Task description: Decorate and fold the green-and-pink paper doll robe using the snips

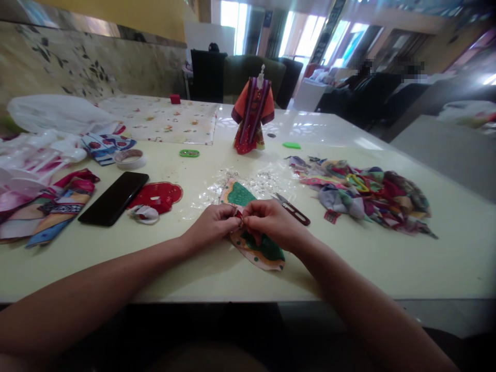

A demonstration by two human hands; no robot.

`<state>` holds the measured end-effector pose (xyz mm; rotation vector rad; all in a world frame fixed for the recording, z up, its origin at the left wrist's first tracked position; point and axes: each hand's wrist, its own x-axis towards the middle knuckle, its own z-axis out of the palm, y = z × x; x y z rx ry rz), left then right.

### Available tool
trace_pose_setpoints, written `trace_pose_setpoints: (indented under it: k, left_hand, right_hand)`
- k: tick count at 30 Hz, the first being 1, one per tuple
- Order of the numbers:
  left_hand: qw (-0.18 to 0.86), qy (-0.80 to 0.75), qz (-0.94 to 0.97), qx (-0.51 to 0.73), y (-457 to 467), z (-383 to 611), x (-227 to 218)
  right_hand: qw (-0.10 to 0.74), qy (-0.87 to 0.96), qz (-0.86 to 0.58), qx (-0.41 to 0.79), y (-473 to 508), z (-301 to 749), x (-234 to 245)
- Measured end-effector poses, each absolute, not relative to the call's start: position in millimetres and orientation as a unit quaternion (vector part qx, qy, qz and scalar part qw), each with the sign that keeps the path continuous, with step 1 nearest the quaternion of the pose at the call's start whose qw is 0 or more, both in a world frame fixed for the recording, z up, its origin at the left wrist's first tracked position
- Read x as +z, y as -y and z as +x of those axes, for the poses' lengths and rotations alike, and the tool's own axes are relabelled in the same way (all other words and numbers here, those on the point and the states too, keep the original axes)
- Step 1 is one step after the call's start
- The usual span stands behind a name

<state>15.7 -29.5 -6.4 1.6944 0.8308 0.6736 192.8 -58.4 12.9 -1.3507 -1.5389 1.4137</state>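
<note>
Both my hands meet in the middle, close above the table (186, 274). My left hand (217, 222) is closed, its thumb and finger pinching a small dark red bit (238, 213) that looks like fabric. At the same spot, the thumb and finger of my right hand (271, 219) press together on this bit. Fine detail between the fingertips is too small to make out. Beneath the hands lies a green fabric piece (267, 248) with a dotted pink and orange border, partly hidden by them. Thread snips (296, 212) with a dark red handle rest just beyond my right hand.
Shiny sequins on clear film (263, 181) spread behind the hands. A doll form in a red robe (251, 116) stands farther back. Cloth scraps (368, 191) are heaped right. A phone (116, 199), red fabric (165, 196) and a tape roll (129, 158) lie left. People sit in the background.
</note>
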Motion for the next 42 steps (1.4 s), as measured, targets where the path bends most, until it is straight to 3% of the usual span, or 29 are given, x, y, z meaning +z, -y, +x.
trace_pose_setpoints:
  k: [16, 33, 42]
  left_hand:
    - [0.39, -0.379, 0.782, 0.304, 30.9, 16.4, -11.8]
    - [0.561, -0.36, 0.683, 0.297, 30.8, 16.5, -6.7]
    - [0.599, -0.387, 0.638, 0.29, 30.9, 16.3, -7.8]
  right_hand:
    - [0.308, 0.616, -0.537, 0.486, 59.4, 189.3, 11.5]
    - [0.344, 0.572, -0.504, 0.548, 57.9, 192.8, 9.1]
    - [0.368, 0.556, -0.503, 0.55, 56.6, 192.1, 9.9]
